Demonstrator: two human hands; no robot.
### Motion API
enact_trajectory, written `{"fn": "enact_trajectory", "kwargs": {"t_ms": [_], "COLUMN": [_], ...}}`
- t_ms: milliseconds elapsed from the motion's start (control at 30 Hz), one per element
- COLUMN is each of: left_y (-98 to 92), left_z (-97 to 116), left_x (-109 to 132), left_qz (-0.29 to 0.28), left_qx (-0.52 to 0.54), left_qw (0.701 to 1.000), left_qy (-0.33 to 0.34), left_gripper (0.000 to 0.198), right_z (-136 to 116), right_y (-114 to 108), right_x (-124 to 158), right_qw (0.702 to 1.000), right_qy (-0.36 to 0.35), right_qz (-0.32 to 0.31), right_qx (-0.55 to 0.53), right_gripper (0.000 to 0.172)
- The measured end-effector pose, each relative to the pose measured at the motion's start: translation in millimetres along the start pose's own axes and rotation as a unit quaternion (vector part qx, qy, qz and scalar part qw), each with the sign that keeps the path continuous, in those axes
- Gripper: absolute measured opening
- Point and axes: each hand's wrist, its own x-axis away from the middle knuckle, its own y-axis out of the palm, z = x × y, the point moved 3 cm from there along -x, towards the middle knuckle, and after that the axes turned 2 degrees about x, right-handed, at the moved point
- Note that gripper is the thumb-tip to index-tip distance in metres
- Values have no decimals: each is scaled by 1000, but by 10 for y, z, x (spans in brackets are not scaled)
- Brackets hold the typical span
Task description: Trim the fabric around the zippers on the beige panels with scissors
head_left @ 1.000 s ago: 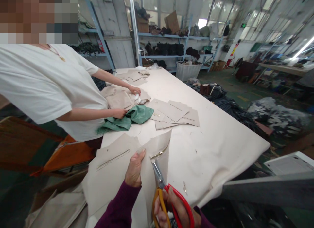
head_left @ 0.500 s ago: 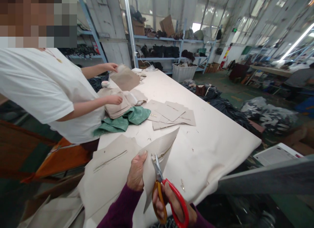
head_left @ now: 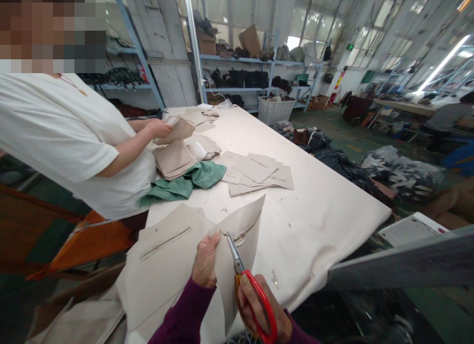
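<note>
My left hand (head_left: 206,259) is closed on the edge of a beige fabric panel (head_left: 229,265), which stands up curved from the table. A zipper-like slit (head_left: 246,230) with a metallic glint runs along the panel's upper right part. In my right hand (head_left: 259,304) is a pair of scissors (head_left: 263,302) with one red and one orange-yellow handle. Their blades look closed, and the tips lie against the panel just right of my left thumb. More beige panels with slits (head_left: 166,250) lie to the left of my hands.
A stack of beige panels (head_left: 259,171) lies beyond my hands, next to green cloth (head_left: 185,181). Across the table's left side, a co-worker in a white shirt (head_left: 85,131) handles beige pieces. A small metallic piece (head_left: 274,279) rests on the white table (head_left: 326,205).
The scissors' blades have closed, and their tips have moved left toward my left thumb. The co-worker's hands have drawn together around a beige piece.
</note>
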Motion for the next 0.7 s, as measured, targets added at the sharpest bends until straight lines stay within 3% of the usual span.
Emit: {"fn": "enact_trajectory", "kwargs": {"t_ms": [233, 433, 700], "left_y": [-71, -2, 70], "left_z": [3, -76, -145], "left_x": [-25, 6, 47], "left_qz": [13, 2, 1], "left_qx": [-49, -53, -47], "left_qw": [999, 999, 999], "left_qy": [-14, -5, 2], "left_gripper": [46, 44, 38], "right_z": [-43, -115, -27], "right_y": [-133, -36, -12], "right_x": [8, 37, -53], "right_qw": [990, 983, 983], "right_qy": [-71, -42, 9], "right_qz": [-72, -150, -102], "right_qx": [102, -96, -155], "right_gripper": [51, 57, 61]}}
